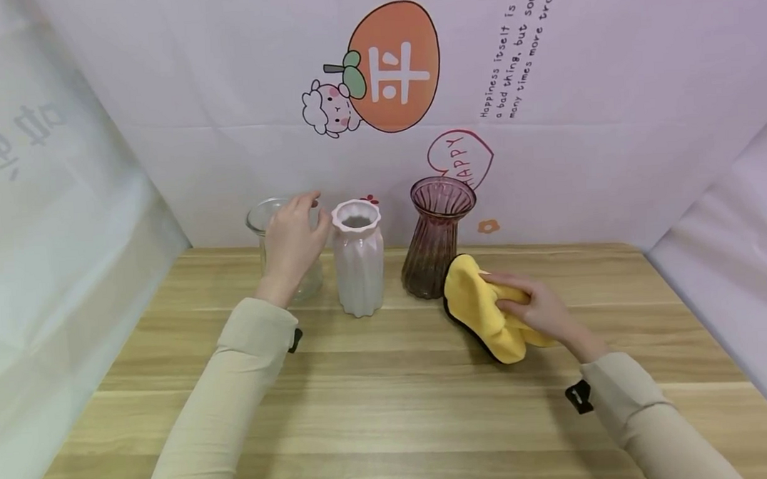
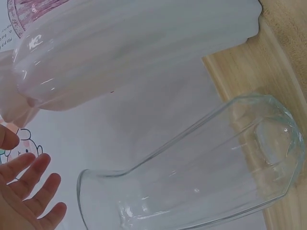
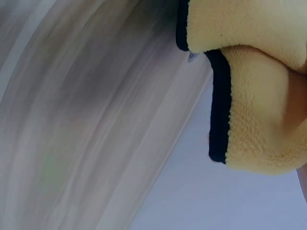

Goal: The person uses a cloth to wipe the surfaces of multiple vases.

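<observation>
My left hand (image 1: 293,236) is raised in front of a clear glass vase (image 1: 311,282), overlapping its rim in the head view. Its fingertips (image 2: 42,162) are loosely spread and hold nothing in the left wrist view. Just right of that hand stands a white fluted vase (image 1: 361,276) with a scalloped rim. A ribbed purple glass vase (image 1: 430,252) is upright farther right. With thumb and fingers, my right hand (image 1: 538,305) grips a folded yellow cloth (image 1: 479,310) with dark edging, which overlaps the purple vase's lower right side. Fuzzy pile shows on the cloth (image 3: 259,115) in the right wrist view.
All three vases stand in a row toward the back of the wooden table (image 1: 365,412). Behind them hangs a pale printed backdrop (image 1: 226,160); more pale sheeting (image 1: 49,233) borders the left side and the right.
</observation>
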`<state>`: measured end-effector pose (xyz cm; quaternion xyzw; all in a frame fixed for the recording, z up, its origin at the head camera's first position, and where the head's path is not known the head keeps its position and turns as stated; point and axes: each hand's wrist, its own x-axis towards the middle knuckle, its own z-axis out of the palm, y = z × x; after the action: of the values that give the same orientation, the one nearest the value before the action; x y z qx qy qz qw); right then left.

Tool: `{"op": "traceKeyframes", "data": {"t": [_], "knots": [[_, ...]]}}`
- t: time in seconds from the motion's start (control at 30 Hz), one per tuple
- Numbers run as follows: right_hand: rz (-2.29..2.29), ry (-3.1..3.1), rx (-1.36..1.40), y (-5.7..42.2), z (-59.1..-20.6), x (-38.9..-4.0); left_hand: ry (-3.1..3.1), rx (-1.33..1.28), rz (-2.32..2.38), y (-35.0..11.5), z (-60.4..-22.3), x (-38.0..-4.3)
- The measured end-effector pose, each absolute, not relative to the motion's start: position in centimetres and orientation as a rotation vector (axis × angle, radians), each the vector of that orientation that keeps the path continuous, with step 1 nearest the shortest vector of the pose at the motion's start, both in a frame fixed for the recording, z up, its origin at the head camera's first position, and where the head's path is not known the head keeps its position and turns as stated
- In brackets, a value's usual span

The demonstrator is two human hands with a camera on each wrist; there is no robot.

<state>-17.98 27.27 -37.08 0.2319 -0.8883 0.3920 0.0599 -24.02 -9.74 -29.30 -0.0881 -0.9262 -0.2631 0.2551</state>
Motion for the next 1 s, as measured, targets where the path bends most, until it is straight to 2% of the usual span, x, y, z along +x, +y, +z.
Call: {"op": "traceKeyframes", "data": {"t": [0.43, 0.77, 1.0], "knots": [[0.876, -2.65, 0.444, 31.6, -36.8, -20.0, -2.482, -0.233, -0.741, -10.0, -29.5, -24.3], [0.414, -2.888, 0.369, 30.9, -36.8, -21.6, -2.467, -0.238, -0.713, -10.1, -29.7, -24.3], [0.352, -3.032, 0.41, 29.7, -37.2, -22.5, -2.501, -0.23, -0.699, -10.3, -29.9, -24.4]]}}
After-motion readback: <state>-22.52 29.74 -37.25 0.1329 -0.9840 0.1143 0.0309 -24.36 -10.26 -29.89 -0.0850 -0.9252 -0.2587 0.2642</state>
